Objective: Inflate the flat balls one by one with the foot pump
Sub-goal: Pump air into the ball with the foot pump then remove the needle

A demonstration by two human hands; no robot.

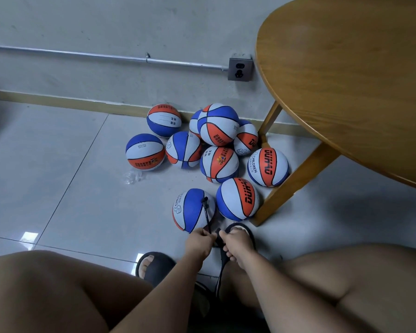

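A blue, white and orange ball [190, 210] lies on the floor just ahead of my hands. A black hose [206, 213] is plugged into its top and runs down toward me. My left hand [199, 243] pinches the hose near the ball's lower edge. My right hand [235, 246] grips a black part of the pump hose beside it. The foot pump [220, 272] is a dark shape between my legs, mostly hidden by my arms. Several more balls of the same colours [216, 140] are heaped against the wall.
A round wooden table [346, 80] stands at the right, one leg [296, 179] slanting down beside the balls. My feet in black slippers [154, 267] rest on the grey tiled floor. A crumpled clear wrapper [132, 176] lies left of the heap. A wall socket [240, 69] sits above.
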